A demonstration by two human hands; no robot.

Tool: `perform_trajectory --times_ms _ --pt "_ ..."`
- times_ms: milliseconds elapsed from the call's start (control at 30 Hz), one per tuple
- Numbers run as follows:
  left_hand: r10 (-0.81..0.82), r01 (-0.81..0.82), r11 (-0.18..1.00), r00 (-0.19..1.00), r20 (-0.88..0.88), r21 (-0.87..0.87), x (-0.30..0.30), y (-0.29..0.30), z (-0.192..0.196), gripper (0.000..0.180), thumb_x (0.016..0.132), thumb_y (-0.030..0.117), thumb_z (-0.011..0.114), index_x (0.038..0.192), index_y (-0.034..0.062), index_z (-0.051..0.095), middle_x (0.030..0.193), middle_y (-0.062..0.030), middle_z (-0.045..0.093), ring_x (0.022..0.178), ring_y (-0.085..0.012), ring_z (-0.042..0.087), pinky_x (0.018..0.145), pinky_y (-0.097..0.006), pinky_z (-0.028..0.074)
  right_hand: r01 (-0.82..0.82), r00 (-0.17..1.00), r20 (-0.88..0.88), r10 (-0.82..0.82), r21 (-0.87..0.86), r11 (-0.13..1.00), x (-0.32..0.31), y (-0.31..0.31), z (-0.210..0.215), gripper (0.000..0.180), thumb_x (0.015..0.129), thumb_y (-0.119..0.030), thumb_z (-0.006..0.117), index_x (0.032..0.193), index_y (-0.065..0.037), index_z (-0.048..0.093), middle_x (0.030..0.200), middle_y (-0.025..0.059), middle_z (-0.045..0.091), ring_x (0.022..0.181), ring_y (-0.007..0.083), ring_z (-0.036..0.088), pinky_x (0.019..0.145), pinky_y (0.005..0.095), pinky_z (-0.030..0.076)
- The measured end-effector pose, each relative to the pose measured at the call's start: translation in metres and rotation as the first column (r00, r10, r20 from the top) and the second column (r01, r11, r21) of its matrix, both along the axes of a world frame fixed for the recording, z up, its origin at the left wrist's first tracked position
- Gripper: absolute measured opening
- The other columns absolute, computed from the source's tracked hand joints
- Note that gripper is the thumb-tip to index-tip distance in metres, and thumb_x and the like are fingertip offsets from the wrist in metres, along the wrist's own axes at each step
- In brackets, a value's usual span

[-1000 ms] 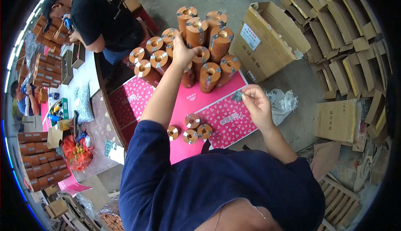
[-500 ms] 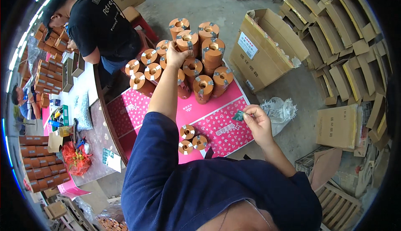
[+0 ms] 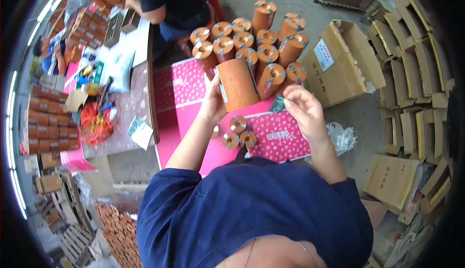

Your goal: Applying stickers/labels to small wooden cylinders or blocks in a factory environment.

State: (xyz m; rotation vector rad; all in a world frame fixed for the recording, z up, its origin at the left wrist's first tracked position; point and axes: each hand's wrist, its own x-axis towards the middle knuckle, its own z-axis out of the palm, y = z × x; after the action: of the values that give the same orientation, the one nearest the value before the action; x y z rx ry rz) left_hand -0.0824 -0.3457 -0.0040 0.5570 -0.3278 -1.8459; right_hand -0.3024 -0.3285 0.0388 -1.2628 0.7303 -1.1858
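Note:
My left hand (image 3: 211,102) is wrapped round the lower left side of a copper-coloured roll (image 3: 237,85), held up over the pink table covering (image 3: 191,110). A pale strip runs along the roll's left edge. Between the fingertips of my right hand (image 3: 306,110) is a small dark green label (image 3: 277,104), close to the roll but apart from it. Behind the held roll stand several more rolls (image 3: 224,45), upright, with centre holes and small tape tabs on their rims. Several smaller rolls (image 3: 237,124) stand nearer to me.
A large open cardboard box (image 3: 327,74) stands right of the rolls. Many flattened or nested cartons (image 3: 407,74) are stacked far right. At left, a side table (image 3: 126,103) holds a red plastic bag (image 3: 95,122) and green label sheets (image 3: 140,131). A co-worker (image 3: 174,1) is at the back left.
My left hand has lifted a roll from the group and brought it nearer to me. The right hand still pinches the green label, now beside that roll. The whole view has shifted.

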Motion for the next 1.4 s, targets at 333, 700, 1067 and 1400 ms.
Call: perform_trajectory --times_ms 333,700,1067,1400 --pt "0.163 -0.206 0.978 0.871 0.463 0.044 0.027 0.118 -0.005 0.043 0.09 0.035 0.037 0.117 0.0024 0.039 0.104 -0.0092 0.051 0.091 -0.0145 0.053 0.078 -0.028 0.044 -0.376 0.896 -0.098 0.433 0.353 0.857 0.089 0.034 0.013 0.01 0.079 -0.009 0.06 0.082 -0.001 0.055 0.073 0.0 0.055 0.065 0.0052 0.051 0.057 0.0199 0.042" --pt "0.275 -0.266 0.961 0.878 0.39 -0.079 0.043 0.155 0.007 0.058 0.079 0.03 0.058 0.119 -0.0007 0.03 0.108 -0.013 0.046 0.099 -0.0191 0.049 0.085 -0.033 0.041 -0.35 0.886 -0.191 0.423 0.322 0.879 0.119 0.058 0.011 0.011 0.077 -0.009 0.061 0.081 -0.001 0.056 0.071 0.0012 0.057 0.063 0.0053 0.051 0.056 0.0198 0.041" --pt "0.268 -0.252 0.962 0.821 0.503 -0.101 0.05 0.161 0.011 0.074 0.063 0.016 0.073 0.119 -0.0003 0.028 0.105 -0.0131 0.048 0.096 -0.0207 0.052 0.083 -0.034 0.045 -0.245 0.864 -0.428 0.264 0.099 0.964 0.132 0.072 0.014 0.012 0.075 -0.008 0.063 0.075 0.0 0.055 0.077 0.0032 0.048 0.06 0.0068 0.049 0.055 0.0211 0.042" --pt "0.261 -0.221 0.965 0.845 0.466 -0.141 0.052 0.166 0.013 0.075 0.061 0.012 0.074 0.12 0.0021 0.029 0.106 -0.0129 0.048 0.096 -0.0212 0.052 0.082 -0.034 0.045 -0.105 0.885 -0.464 -0.033 -0.269 0.957 0.134 0.076 0.009 0.044 0.068 -0.018 0.072 0.099 -0.002 0.045 0.09 0.0078 0.044 0.074 0.0122 0.048 0.057 0.024 0.044"
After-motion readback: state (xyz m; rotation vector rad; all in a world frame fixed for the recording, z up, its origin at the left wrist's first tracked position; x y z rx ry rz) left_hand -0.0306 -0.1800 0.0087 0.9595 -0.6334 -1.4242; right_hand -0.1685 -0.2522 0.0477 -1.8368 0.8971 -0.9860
